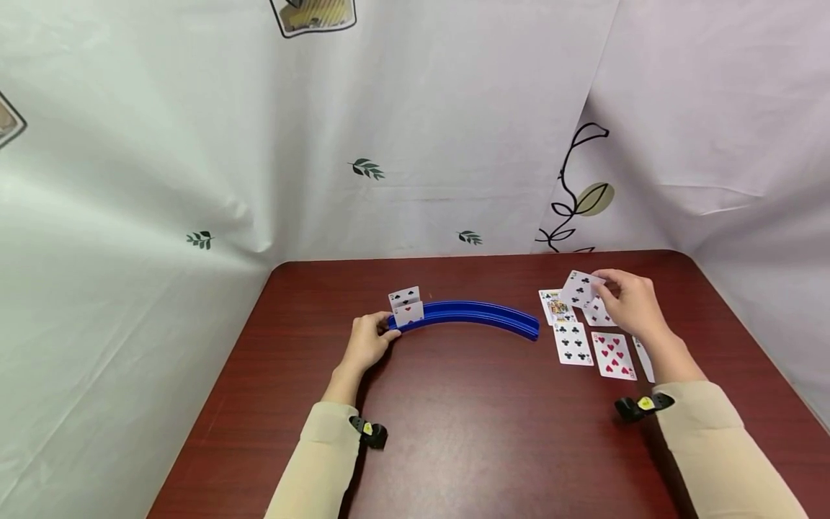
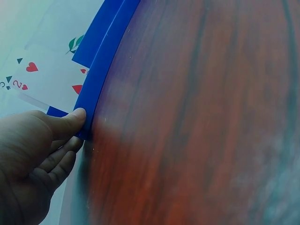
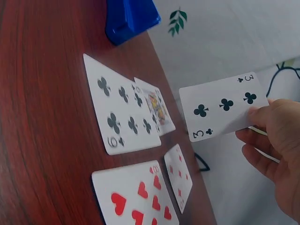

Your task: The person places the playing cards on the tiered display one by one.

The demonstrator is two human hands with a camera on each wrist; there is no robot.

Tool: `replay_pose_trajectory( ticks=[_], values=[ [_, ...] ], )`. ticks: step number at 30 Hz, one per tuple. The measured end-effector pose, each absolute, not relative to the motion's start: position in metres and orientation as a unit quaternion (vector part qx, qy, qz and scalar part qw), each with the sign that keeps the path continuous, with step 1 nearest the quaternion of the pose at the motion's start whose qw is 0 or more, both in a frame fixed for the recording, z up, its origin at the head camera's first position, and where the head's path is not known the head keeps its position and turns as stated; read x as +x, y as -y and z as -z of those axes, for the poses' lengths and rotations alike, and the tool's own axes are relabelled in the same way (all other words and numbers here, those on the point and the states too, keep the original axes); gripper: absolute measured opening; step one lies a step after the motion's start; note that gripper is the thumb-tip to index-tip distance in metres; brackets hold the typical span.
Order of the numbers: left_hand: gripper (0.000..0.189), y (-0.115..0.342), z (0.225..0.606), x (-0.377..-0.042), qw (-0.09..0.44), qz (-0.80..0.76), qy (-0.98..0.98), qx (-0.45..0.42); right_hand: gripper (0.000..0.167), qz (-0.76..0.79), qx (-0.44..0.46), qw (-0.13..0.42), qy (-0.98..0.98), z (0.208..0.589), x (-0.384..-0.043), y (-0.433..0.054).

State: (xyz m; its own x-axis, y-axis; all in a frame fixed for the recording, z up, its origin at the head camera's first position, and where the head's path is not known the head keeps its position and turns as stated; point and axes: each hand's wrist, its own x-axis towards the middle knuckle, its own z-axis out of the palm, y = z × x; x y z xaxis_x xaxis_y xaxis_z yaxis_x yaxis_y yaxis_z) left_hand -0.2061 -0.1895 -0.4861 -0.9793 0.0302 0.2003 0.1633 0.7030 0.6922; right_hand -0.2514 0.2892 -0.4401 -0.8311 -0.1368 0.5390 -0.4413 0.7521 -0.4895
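Observation:
A curved blue playing card holder (image 1: 480, 311) lies across the middle of the table. My left hand (image 1: 368, 340) grips its left end, thumb (image 2: 77, 115) on the front edge. In the slots there stand a two of hearts (image 2: 51, 77) and, behind it, a black-suited card (image 1: 405, 294). My right hand (image 1: 625, 299) pinches a three of clubs (image 3: 225, 107) by its edge, lifted above the other cards. Under it lie a six of clubs (image 3: 124, 112), a face card (image 3: 157, 108), an eight of hearts (image 3: 138, 197) and a diamonds card (image 3: 178, 178).
Another card (image 1: 644, 358) lies partly behind my right forearm. The brown table (image 1: 493, 432) ends at the back against a white printed cloth (image 1: 415, 130). The holder's right end is close to the face card and the six of clubs.

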Motion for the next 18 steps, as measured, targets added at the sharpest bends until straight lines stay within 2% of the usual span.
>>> replay_pose_trajectory(
  ticks=[18],
  values=[
    [0.031, 0.191, 0.488, -0.208, 0.090, 0.384, 0.917, -0.055, 0.017, -0.325, 0.200, 0.264, 0.886, 0.436, -0.263, -0.253]
  ],
)
